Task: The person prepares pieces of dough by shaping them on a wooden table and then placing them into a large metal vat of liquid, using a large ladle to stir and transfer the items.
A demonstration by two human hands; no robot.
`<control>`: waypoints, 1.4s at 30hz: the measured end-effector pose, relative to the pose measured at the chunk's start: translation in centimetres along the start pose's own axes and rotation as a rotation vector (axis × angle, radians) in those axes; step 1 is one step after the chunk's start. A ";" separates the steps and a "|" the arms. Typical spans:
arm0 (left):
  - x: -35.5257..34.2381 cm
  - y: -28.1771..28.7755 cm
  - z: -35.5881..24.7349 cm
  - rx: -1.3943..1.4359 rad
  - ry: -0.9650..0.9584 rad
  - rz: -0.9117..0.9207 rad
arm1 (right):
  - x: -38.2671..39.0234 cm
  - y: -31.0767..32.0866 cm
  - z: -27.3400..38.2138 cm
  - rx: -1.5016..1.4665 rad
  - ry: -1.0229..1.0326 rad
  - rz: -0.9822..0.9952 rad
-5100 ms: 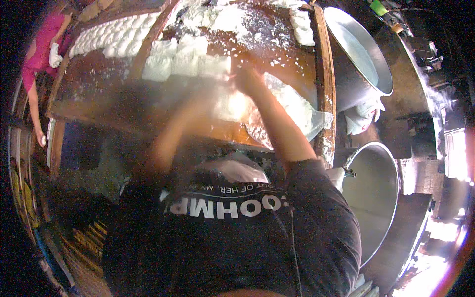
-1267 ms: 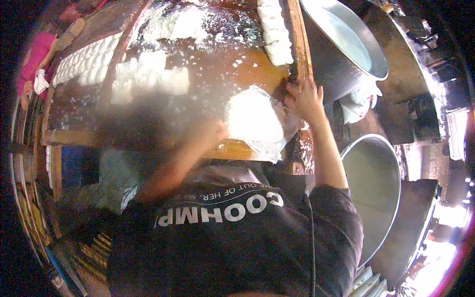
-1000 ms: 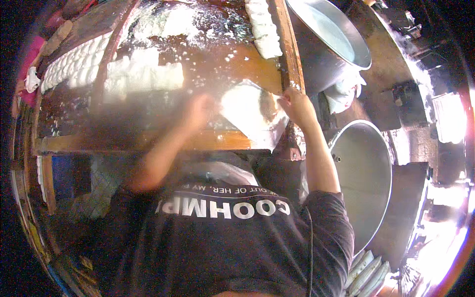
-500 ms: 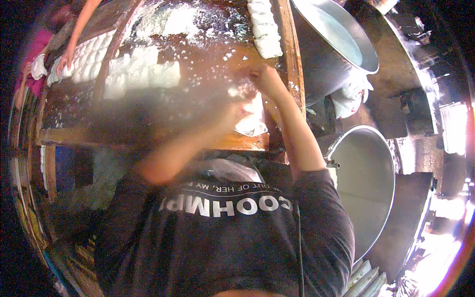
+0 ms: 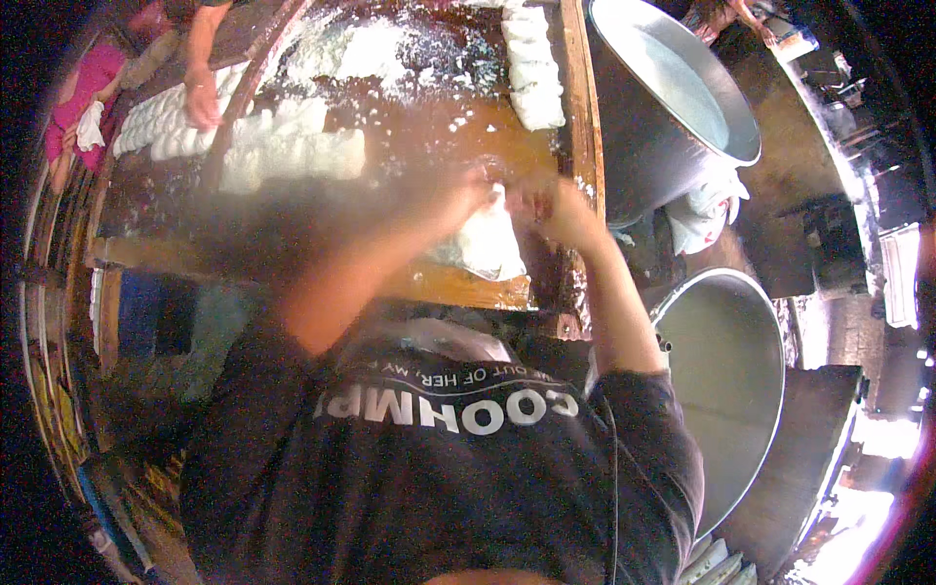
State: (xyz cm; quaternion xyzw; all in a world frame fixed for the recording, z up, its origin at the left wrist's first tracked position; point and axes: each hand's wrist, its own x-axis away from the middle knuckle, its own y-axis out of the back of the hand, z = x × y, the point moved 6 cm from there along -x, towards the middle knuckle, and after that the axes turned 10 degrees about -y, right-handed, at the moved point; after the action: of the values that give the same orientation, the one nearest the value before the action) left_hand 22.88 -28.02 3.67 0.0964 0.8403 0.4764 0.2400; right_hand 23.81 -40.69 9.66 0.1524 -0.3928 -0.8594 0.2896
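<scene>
My left hand (image 5: 480,187), blurred, reaches to the peaked top of a white bundle (image 5: 490,242), its fingers drawn together there. Soft and folded, the bundle lies at the near right corner of the wooden table (image 5: 458,289); I cannot tell whether it is cloth, plastic or dough. Just right of it, my right hand (image 5: 558,210) is closed, its fingers curled toward the left hand. Whatever it grips is hidden by blur and shadow.
White blocks (image 5: 292,156) sit left on the table; a white row (image 5: 534,73) lines its right edge. White crumbs (image 5: 341,49) spread across the far side. Metal vats (image 5: 673,88), (image 5: 726,390) stand right. Another person's hand (image 5: 203,102) rests over white pieces at far left.
My right hand has come down nearer to me and sits closer to the table's corner. The bundle's top now stands pulled up in a peak. The other person's hand shifted right.
</scene>
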 end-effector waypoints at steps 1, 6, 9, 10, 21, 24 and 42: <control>1.5 -0.5 -0.4 0.095 -0.039 -0.032 | 1.7 -2.6 -2.2 -0.020 -0.060 0.265; 3.1 0.6 -2.6 -0.139 -0.372 -0.108 | 4.7 -4.1 -2.3 0.140 -0.080 0.005; 0.2 2.9 -0.4 0.103 -0.252 -0.269 | 2.8 -1.2 1.5 -0.063 -0.121 -0.315; -1.1 2.6 1.1 0.130 -0.093 -0.130 | 1.8 -0.9 2.6 -0.067 -0.179 -0.292; 5.1 2.4 5.3 0.345 0.239 -0.045 | -7.8 -9.5 -3.1 0.335 -0.100 0.239; 6.8 4.3 6.9 0.290 0.302 -0.238 | -4.8 -11.3 0.5 0.693 0.082 0.154; 7.8 10.7 12.5 -0.544 0.263 -0.077 | -5.6 -7.2 -1.4 0.491 -0.152 -0.168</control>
State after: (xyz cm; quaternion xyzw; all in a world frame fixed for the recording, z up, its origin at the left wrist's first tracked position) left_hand 21.56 -9.92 4.95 -0.0658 0.7088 0.6829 0.1643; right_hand 26.21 -34.28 3.49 0.1853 -0.5958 -0.7686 0.1413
